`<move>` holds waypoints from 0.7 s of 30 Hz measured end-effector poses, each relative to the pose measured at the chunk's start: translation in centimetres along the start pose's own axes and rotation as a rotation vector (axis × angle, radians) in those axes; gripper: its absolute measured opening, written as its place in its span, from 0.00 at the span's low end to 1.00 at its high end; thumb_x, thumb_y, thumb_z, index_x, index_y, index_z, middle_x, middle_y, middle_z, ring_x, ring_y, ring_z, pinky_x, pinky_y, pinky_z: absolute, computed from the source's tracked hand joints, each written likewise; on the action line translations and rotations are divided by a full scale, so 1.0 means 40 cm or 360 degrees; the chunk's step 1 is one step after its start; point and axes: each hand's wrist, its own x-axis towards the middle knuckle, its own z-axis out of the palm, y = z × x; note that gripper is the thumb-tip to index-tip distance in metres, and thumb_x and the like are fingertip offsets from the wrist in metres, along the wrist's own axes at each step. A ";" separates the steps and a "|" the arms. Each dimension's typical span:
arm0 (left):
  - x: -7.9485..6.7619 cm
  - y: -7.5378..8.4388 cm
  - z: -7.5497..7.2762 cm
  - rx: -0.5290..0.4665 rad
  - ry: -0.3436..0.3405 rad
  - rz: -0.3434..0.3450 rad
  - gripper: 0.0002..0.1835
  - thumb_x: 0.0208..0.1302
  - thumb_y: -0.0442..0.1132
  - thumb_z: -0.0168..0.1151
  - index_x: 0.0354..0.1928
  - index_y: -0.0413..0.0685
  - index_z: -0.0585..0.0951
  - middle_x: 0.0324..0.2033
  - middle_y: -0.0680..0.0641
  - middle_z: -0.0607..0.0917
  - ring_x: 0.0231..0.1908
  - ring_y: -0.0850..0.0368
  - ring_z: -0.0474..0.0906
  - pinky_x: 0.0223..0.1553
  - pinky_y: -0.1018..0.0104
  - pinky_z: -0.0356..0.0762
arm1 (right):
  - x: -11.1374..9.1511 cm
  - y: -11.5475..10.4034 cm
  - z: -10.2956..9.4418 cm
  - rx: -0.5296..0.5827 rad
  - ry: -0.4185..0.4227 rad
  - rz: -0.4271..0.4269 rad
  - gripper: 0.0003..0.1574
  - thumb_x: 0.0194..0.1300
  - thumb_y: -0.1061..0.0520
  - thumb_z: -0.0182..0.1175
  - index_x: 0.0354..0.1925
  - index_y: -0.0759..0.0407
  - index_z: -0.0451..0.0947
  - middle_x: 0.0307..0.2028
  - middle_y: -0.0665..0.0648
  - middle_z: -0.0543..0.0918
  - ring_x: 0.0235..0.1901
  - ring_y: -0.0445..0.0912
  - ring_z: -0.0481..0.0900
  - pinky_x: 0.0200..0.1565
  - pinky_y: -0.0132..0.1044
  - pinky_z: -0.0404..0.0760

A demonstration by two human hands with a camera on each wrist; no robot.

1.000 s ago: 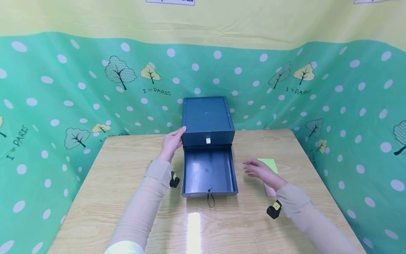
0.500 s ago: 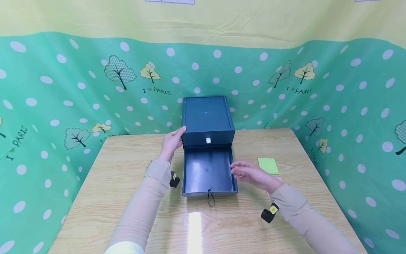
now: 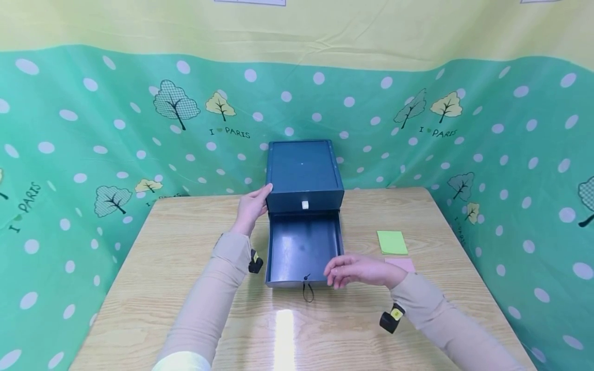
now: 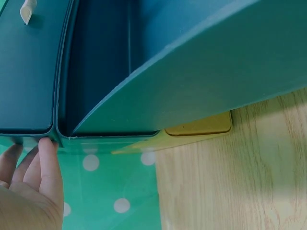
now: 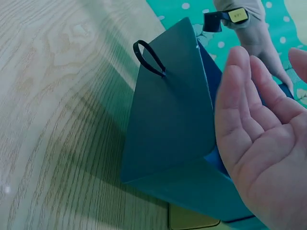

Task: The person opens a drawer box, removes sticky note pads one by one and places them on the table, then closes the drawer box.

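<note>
A dark blue cabinet (image 3: 301, 167) stands at the back of the table, its upper drawer closed with a white pull tab (image 3: 304, 205). Below, a drawer (image 3: 301, 255) is pulled far out, with a black loop (image 3: 308, 294) on its front. My left hand (image 3: 252, 210) lies against the cabinet's left side, fingers extended at the front edge in the left wrist view. Over the drawer's front right corner hovers my right hand (image 3: 359, 270), palm toward the drawer, fingers slightly bent and holding nothing. Part of the drawer's rim is hidden behind it.
A green sticky note pad (image 3: 392, 242) and a pink pad (image 3: 401, 264) lie on the wooden table (image 3: 195, 247) to the right. A yellow bottom section (image 4: 199, 125) shows under the drawer. Polka-dotted cloth (image 3: 371, 123) hangs close behind and beside the table.
My right hand has moved left and toward me, from beside the green pad to the drawer's front right corner, uncovering both pads. My left hand has stayed on the cabinet.
</note>
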 end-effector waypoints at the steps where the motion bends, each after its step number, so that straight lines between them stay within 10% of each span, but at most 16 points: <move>1: 0.000 0.000 0.000 0.0003 0.0000 -0.0001 0.34 0.58 0.62 0.62 0.62 0.52 0.74 0.65 0.51 0.71 0.63 0.51 0.70 0.61 0.59 0.72 | -0.001 -0.003 0.003 0.0000 -0.0019 0.0009 0.27 0.73 0.55 0.48 0.53 0.81 0.65 0.40 0.52 0.81 0.40 0.43 0.81 0.47 0.35 0.81; 9: 0.000 0.003 0.001 0.0003 -0.0004 -0.0014 0.34 0.58 0.61 0.62 0.62 0.51 0.74 0.65 0.50 0.71 0.62 0.52 0.70 0.60 0.61 0.73 | -0.005 -0.006 0.038 -0.0090 -0.0217 0.0147 0.25 0.73 0.53 0.47 0.54 0.75 0.70 0.50 0.75 0.76 0.48 0.50 0.80 0.58 0.47 0.76; 21: 0.001 0.003 0.003 -0.0027 -0.0007 -0.0019 0.33 0.59 0.59 0.62 0.62 0.51 0.74 0.65 0.50 0.72 0.62 0.51 0.71 0.60 0.61 0.73 | 0.016 0.094 0.108 -0.0048 -0.0245 0.0383 0.23 0.72 0.55 0.48 0.56 0.71 0.71 0.50 0.74 0.77 0.50 0.61 0.78 0.54 0.41 0.80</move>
